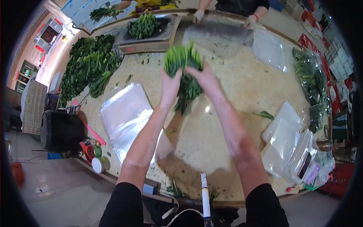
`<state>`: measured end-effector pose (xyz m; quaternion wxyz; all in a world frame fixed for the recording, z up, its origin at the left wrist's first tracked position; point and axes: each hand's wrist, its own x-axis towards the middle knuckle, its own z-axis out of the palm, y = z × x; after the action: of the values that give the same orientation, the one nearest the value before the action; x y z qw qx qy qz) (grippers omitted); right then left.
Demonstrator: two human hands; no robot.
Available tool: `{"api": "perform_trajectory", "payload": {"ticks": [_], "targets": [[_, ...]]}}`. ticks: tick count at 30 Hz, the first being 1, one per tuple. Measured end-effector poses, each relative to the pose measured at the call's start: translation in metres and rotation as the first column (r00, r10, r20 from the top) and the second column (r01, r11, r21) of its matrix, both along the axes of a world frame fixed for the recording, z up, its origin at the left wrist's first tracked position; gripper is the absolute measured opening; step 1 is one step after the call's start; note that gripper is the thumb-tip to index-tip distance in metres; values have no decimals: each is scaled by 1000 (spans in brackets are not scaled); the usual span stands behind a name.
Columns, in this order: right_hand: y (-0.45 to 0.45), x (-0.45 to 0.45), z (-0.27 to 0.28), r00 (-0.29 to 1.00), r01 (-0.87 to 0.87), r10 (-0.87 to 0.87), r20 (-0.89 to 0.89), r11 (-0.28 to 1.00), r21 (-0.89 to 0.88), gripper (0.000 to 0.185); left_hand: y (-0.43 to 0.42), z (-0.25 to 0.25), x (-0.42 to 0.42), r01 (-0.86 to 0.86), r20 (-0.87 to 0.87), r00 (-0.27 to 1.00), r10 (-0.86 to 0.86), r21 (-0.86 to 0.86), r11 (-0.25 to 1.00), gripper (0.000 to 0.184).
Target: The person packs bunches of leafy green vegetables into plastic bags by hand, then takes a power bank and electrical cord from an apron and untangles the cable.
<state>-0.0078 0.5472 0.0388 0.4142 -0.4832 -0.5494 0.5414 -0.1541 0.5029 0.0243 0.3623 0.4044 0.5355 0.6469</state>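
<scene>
from where i stand, the bunch [189,85] is right between the person's two hands, out in front of the body over the far half of the worktop [200,140]. its long axis runs away from the person, pale cut stems at the far end, dark leaves trailing back toward the body. the left hand [171,86] is pinching its left side and the right hand [206,80] its right side, thumbs laid over the near face and almost meeting, so neither hand is nearer; both touch it. the other fingers are mostly hidden behind the greens, and i can't tell whether the leaf tips touch the wood.

as for what lies about, the clear bags [126,104] are on the person's left, nearer the body than the bunch and close by the left forearm. more bags [281,132] lie well apart on the right, past a loose leaf [265,114]. beyond the bunch and a bit left is a low box [145,47] with greens [143,26] on top, and a big heap [89,62] spreads farther left. across the worktop, a co-worker's hands [250,22] rest near some clear film [215,36].
</scene>
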Motion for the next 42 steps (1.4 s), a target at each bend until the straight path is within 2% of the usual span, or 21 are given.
{"api": "perform_trajectory", "payload": {"ticks": [1,5,8,9,12,14,16,17,19,21,22,24,26,27,29,32,33,35,38,40,42], "targets": [[-9,5,28,990,-4,3,-143,1000,-6,64,-2,19,7,-32,-28,999,34,56,998,56],[-45,47,90,969,126,-91,-231,982,141,58,-37,107,50,-19,-272,960,71,187,982,65],[-100,86,127,944,167,-108,-312,971,169,45,-77,144,89,152,-92,987,-132,265,952,70],[-118,102,126,939,158,-112,-324,980,118,42,-93,143,99,176,-147,978,-148,200,964,71],[-186,142,102,956,149,-135,-262,988,37,47,-138,85,130,185,-334,931,-148,80,980,71],[-219,161,35,961,271,-274,41,960,64,49,-169,31,141,319,-171,928,-331,-91,943,67],[-241,183,-66,883,214,-230,410,973,85,58,-191,-46,144,379,-326,850,-414,-168,910,65],[-256,183,-75,884,223,-237,404,971,82,58,-202,-46,141,385,-331,844,-421,-171,907,65],[-269,182,-80,440,195,-483,757,875,444,65,-209,-46,134,144,-785,404,-469,-452,881,67],[-277,189,-77,533,235,-430,728,902,361,68,-201,-50,113,219,-753,427,-501,-451,865,68],[-273,194,-74,616,259,-390,685,921,291,71,-174,-94,88,268,-832,337,-440,-363,893,54],[-275,204,-74,590,264,-432,682,902,342,64,-156,-54,60,145,-899,362,-246,-207,968,47],[-273,210,-55,580,232,-496,646,861,453,55,-129,-57,28,37,-957,281,-79,-72,997,42],[-268,204,-36,580,202,-550,601,812,548,45,-114,-61,14,32,-958,276,-77,-71,997,42],[-248,184,-5,648,115,-477,593,832,543,41,-92,-73,-11,-164,-923,233,-306,-347,923,35],[-193,137,-2,735,-106,-364,572,771,627,31,-80,-83,-31,-123,-900,273,-340,-384,915,30],[-171,119,-14,700,-187,-309,644,791,583,30,-80,-80,-31,-112,-899,266,-349,-388,915,30],[-134,84,-44,565,-321,-245,788,814,484,27,-82,-70,-27,-157,-844,412,-342,-435,887,26],[-107,46,-74,353,-382,-198,914,862,334,26,-90,-50,-24,-222,-838,515,-181,-335,916,25],[-103,40,-72,403,-370,-189,895,862,348,26,-95,-46,-36,-133,-826,563,18,-69,989,18],[-103,52,-59,453,-368,-177,873,855,365,26,-111,-15,-35,-7,-824,567,-1,-6,1000,14]]}}
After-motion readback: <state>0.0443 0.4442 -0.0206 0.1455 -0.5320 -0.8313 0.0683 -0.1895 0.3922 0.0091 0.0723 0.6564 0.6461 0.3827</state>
